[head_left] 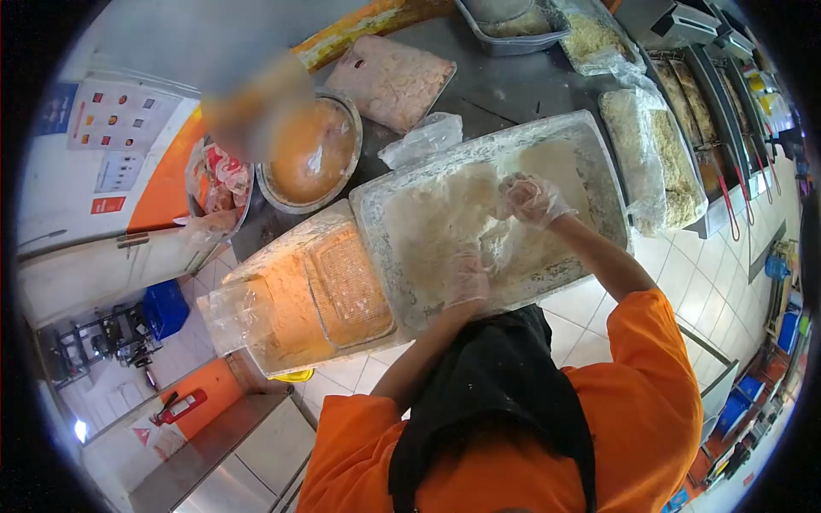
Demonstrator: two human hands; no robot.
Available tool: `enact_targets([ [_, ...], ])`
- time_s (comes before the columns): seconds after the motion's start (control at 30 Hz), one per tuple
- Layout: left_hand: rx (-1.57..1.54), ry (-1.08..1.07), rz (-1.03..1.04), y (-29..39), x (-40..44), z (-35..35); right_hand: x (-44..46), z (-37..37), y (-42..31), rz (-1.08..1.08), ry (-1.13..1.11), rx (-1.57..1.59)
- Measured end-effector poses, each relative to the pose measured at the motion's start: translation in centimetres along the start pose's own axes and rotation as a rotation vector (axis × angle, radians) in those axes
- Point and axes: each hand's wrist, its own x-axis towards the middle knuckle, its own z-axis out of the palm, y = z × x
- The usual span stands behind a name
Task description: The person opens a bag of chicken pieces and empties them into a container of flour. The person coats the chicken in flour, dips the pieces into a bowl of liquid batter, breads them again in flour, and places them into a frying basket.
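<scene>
A large grey tub [605,162] holds pale flour-like powder. Inside it, my left hand [469,279], in a clear plastic glove, lies low at the near side with its fingers in the powder, their shape unclear. My right hand [532,200], gloved too, is over the middle right of the powder, its fingers curled together on something whitish that I cannot make out. Left of the tub stands a second tub [291,224] of orange powder, with a wire basket [349,282] in it.
Behind are a metal bowl [351,162] of orange liquid, a cutting board [389,81] and a crumpled plastic bag [423,141]. A bin with bags [218,184] stands left. Bagged shredded food [676,162] and fryers [697,94] are on the right.
</scene>
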Motion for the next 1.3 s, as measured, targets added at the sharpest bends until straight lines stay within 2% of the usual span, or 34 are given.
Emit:
enact_targets([
  [0.07,0.17,0.134,0.064,-3.3,1.3,4.2,-0.4,-2.0,0.5,0.142,-0.074,0.309],
  [0.13,0.092,0.096,0.022,-3.7,1.8,2.4,-0.5,-7.3,-2.0,0.266,-0.094,0.098],
  [0.17,-0.077,-0.011,-0.053,-1.4,1.2,-2.4,-0.7,-8.9,-2.8,0.327,-0.105,-0.008],
  [0.23,-0.141,-0.129,-0.213,-0.8,1.4,-2.9,-2.8,-6.5,-0.4,0.409,0.016,0.19],
  [0.27,-0.032,-0.137,-0.295,-2.6,2.3,0.1,-4.2,-4.9,1.1,0.453,0.078,0.289],
  [0.33,0.145,-0.086,-0.208,-3.2,3.0,1.2,-5.2,-2.2,4.3,0.394,0.011,0.209],
  [0.37,0.208,-0.035,-0.05,-3.1,2.3,0.3,-5.1,-1.4,5.1,0.359,-0.026,0.17],
  [0.43,0.194,-0.054,0.064,-2.9,2.0,-0.3,-4.9,-0.8,5.6,0.511,-0.053,0.167],
  [0.5,0.056,-0.196,-0.003,-2.8,2.5,-0.5,-4.8,-1.6,5.3,0.549,-0.107,0.095],
  [0.57,-0.071,-0.106,-0.14,-2.4,1.5,-2.4,-3.9,-8.1,1.9,0.46,-0.197,-0.059],
  [0.63,-0.23,-0.043,-0.231,-4.1,1.2,-3.1,-5.3,-7.2,4.2,0.362,0.029,0.01],
  [0.7,-0.408,-0.014,-0.271,-7.8,1.5,-2.0,-4.9,-11.2,0.6,0.546,-0.004,0.221],
  [0.77,-0.712,0.043,-0.184,-4.2,0.0,-6.8,-4.8,-9.6,-1.8,0.67,0.08,0.72],
  [0.8,-0.866,0.073,-0.135,-2.8,-0.3,-8.5,-5.0,-7.3,-0.8,0.494,0.118,1.232],
  [0.83,-0.824,0.132,-0.12,-3.0,0.9,-7.1,-5.2,-5.1,0.1,0.344,0.072,1.761],
  [0.9,-0.74,0.211,-0.147,-2.5,3.2,-4.2,-3.6,-1.1,-5.0,0.395,0.062,0.656],
  [0.93,-0.699,0.231,-0.19,-1.7,3.9,-4.0,-2.2,-4.5,-10.1,0.282,-0.085,0.439],
  [0.97,-0.655,0.216,-0.294,0.4,3.7,-6.1,-2.5,-0.6,-9.5,0.299,0.022,0.636],
  [1.0,-0.609,0.202,-0.394,1.5,3.7,-7.4,-2.5,-0.1,-8.8,0.383,0.07,0.861],
  [1.03,-0.648,0.222,-0.388,0.7,4.1,-7.8,-2.5,0.1,-7.9,0.463,0.117,1.089],
  [1.1,-0.73,0.257,-0.391,-2.2,4.5,-7.4,-2.1,0.5,-8.4,0.459,0.096,0.784],
  [1.13,-0.642,0.378,-0.227,-3.9,4.8,-4.2,-1.9,0.7,-8.7,0.461,0.086,0.633],
  [1.17,-0.551,0.499,-0.054,-5.5,6.0,0.4,-1.6,0.8,-10.2,0.367,0.081,0.481],
  [1.2,-0.647,0.478,-0.038,-4.7,5.4,-1.3,-1.3,0.4,-11.2,0.269,0.081,0.327],
  [1.23,-0.743,0.457,-0.024,-3.7,4.8,-3.2,-0.9,-0.7,-11.8,0.198,0.161,0.415],
  [1.27,-0.839,0.436,-0.012,-2.7,4.1,-5.1,-0.6,0.7,-10.0,0.215,0.165,0.816],
  [1.3,-0.918,0.342,-0.156,-2.8,3.9,-7.1,-0.4,3.1,-6.6,0.227,0.155,1.217],
])
